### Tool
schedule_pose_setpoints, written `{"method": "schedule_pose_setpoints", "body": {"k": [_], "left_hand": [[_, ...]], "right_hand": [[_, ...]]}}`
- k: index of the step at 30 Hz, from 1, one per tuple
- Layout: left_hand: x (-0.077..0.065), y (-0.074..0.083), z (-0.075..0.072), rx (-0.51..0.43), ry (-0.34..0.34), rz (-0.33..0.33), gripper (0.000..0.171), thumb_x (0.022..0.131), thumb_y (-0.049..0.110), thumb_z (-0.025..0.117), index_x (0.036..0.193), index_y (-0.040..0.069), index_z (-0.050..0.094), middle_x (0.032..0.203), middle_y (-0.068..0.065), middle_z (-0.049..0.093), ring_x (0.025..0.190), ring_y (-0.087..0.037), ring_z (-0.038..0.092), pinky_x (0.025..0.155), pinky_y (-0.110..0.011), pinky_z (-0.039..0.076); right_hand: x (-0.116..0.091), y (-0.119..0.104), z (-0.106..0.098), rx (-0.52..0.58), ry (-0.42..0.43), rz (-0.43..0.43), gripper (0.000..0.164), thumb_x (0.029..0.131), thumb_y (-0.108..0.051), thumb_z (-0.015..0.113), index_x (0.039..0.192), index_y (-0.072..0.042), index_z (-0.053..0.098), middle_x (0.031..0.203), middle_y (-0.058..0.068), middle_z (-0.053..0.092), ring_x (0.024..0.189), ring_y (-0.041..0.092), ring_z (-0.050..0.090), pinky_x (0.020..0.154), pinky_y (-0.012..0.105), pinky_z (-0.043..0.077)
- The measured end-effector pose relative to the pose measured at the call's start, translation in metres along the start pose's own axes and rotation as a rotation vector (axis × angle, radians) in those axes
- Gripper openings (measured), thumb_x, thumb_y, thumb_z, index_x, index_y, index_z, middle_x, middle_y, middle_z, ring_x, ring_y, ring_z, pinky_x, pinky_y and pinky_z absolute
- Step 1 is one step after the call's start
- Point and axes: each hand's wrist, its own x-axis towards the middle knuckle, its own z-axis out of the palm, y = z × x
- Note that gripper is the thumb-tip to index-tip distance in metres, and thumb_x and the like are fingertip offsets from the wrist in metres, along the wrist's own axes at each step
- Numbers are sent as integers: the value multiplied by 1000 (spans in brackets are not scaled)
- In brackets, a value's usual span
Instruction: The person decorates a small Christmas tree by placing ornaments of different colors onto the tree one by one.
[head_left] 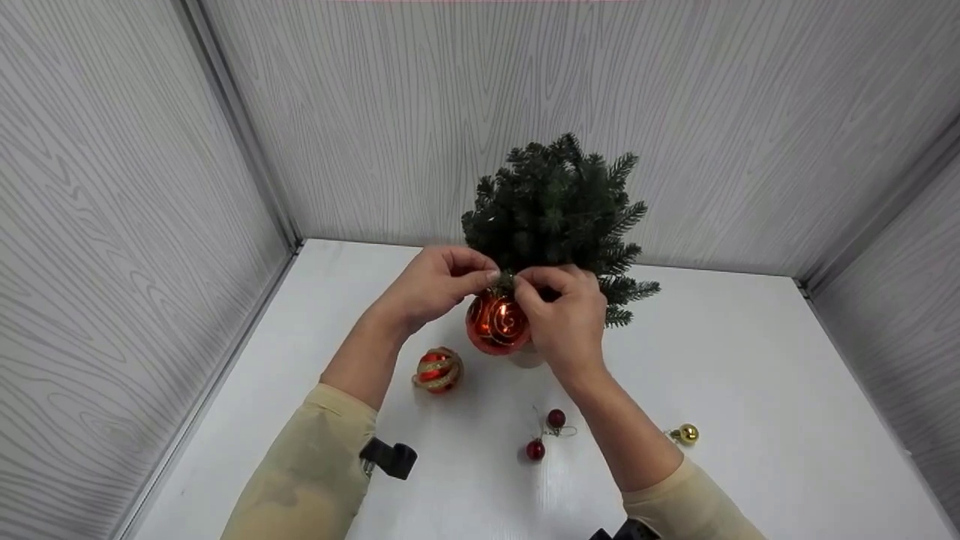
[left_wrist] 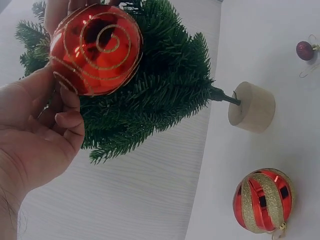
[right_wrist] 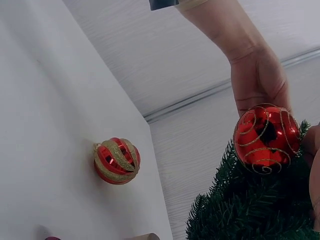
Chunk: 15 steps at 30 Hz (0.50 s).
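Note:
A shiny red Christmas bauble (head_left: 496,328) with gold swirls hangs at the front of a small green Christmas tree (head_left: 559,206). Thumb and index finger of my left hand (head_left: 429,289) pinch at the bauble's top from the left. From the right, my right hand (head_left: 574,319) pinches at the same spot, close to a branch tip. Fingertips hide the exact hanging loop. In the left wrist view, the bauble (left_wrist: 102,50) covers part of the left fingers, and the tree's round pale base (left_wrist: 253,107) stands on the table.
A red and gold striped bauble (head_left: 438,370) lies on the white table (head_left: 750,360), below the left hand. Two small dark red balls (head_left: 556,418) with thin strings lie nearer the front. Past the right forearm is a small gold ball (head_left: 687,433). Pale wood-grain panels (head_left: 375,120) enclose the table.

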Motion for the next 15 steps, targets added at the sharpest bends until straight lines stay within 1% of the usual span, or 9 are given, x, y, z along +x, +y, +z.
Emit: {"method": "schedule_pose_setpoints", "body": {"k": [4, 9, 15], "left_hand": [[0, 0, 3, 15, 3, 22, 15, 105, 14, 70, 112, 5, 79, 108, -8, 74, 97, -20, 67, 86, -35, 58], [-2, 0, 5, -3, 12, 12, 16, 105, 15, 70, 112, 5, 79, 110, -8, 74, 100, -22, 67, 85, -33, 57], [-5, 1, 7, -32, 10, -2, 17, 104, 17, 71, 114, 6, 79, 110, -7, 74, 103, -23, 68, 88, -35, 57]], "right_hand": [[-1, 0, -1, -7, -13, 18, 5, 92, -16, 81, 92, -13, 85, 98, 3, 75, 101, 27, 59, 86, 45, 47], [-2, 3, -3, -4, -25, 1, 7, 94, -18, 80, 93, -13, 85, 97, 2, 75, 101, 26, 60, 88, 45, 47], [-4, 4, -8, 55, -29, -16, 8, 96, -20, 80, 94, -15, 85, 98, -1, 75, 101, 22, 60, 90, 43, 48]]}}
